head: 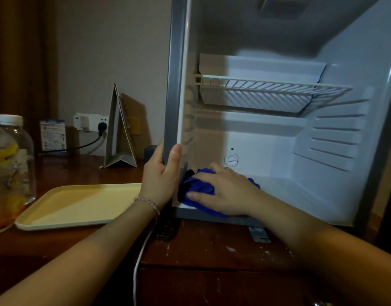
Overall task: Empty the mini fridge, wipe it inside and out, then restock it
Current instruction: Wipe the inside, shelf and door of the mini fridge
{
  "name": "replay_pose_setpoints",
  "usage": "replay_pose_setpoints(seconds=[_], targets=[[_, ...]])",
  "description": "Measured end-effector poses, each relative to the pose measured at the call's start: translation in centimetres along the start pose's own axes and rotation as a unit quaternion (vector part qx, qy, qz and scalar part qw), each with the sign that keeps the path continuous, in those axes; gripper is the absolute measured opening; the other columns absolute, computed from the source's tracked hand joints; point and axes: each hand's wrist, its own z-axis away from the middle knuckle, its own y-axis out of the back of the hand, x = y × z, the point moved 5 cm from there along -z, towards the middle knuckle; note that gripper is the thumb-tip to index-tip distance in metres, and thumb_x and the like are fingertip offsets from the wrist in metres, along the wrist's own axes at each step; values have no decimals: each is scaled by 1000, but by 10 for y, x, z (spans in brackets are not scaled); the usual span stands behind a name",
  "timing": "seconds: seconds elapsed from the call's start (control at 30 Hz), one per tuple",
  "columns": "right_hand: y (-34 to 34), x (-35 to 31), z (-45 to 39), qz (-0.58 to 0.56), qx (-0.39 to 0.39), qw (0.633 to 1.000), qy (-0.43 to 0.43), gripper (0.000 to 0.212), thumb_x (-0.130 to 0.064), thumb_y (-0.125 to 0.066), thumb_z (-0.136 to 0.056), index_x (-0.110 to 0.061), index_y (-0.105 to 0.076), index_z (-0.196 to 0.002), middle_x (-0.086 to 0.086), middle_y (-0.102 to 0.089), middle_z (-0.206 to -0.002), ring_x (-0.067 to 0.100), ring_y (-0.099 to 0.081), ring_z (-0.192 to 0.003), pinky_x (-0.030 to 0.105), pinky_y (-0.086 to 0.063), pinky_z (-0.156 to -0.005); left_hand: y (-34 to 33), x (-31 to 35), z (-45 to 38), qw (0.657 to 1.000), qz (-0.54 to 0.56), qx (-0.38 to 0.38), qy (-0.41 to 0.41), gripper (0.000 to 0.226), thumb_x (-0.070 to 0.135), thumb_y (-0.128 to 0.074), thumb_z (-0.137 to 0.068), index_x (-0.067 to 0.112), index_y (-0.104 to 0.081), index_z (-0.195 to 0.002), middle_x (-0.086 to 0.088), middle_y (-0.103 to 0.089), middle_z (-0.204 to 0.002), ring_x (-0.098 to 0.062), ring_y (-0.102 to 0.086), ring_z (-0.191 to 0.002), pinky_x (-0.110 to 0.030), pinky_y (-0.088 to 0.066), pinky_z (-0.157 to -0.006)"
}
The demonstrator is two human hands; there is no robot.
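Fingers of the left hand [160,180] curl round the grey front edge of the mini fridge [336,133] at its left side, the thumb pressed flat on the inner white strip and the other fingers wrapped behind the outer wall. A thin braided bracelet [147,203] circles that wrist. The right hand [223,191] lies palm down on a bunched blue cloth [199,186], fingers slightly spread and bent over the folds, pressing it against the fridge floor in the front left corner, just beside the left wall; part of the cloth laps over the front lip.

From the head camera, the fridge stands open on a dark wooden surface [212,246], its cavity showing bare white walls. A white wire shelf [274,88] spans the upper part, leaving a tall gap beneath it down to the floor. A round dial [231,159] sits on the back wall just above the right hand. The right inner wall carries horizontal ribs, well apart from both hands.

Left of the fridge, a pale yellow tray [79,206] lies flat, its right edge near the left wrist. A clear bottle with a white cap [15,155] stands at the far left beside the tray. A folded card stand [120,129] is propped behind, near a wall socket [90,122] with a black plug. A white cable [141,257] hangs down over the front edge.
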Motion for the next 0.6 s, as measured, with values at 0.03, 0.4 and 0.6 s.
replay_pose_setpoints(seconds=[0.03,0.4,0.6], targets=[[2,2,-3,-17,19,1000,-4,45,-77,-40,-89,-48,-50,-122,-8,-45,-111,20,-52,-103,42,-48,-86,0,1,0,1000,6,0,0,42,43,-41,-100,19,-54,-132,19,-64,-102,12,-61,-93,-7,-48,-76],[32,62,-91,143,276,942,-127,51,-64,-42,-94,-40,-41,-140,13,-36,-140,44,-43,-113,57,-43,-91,0,-9,-2,999,50,-19,5,33,44,-43,-96,31,-55,-124,9,-69,-104,0,-68,-94,-21,-58,-69],[-5,74,-113,222,284,927,-103,51,-57,-49,-93,-39,-33,-138,18,-37,-141,51,-43,-112,72,-39,-91,-2,-12,-2,998,57,-18,4,33,48,-42,-93,35,-53,-122,13,-70,-101,0,-68,-92,-17,-56,-66]])
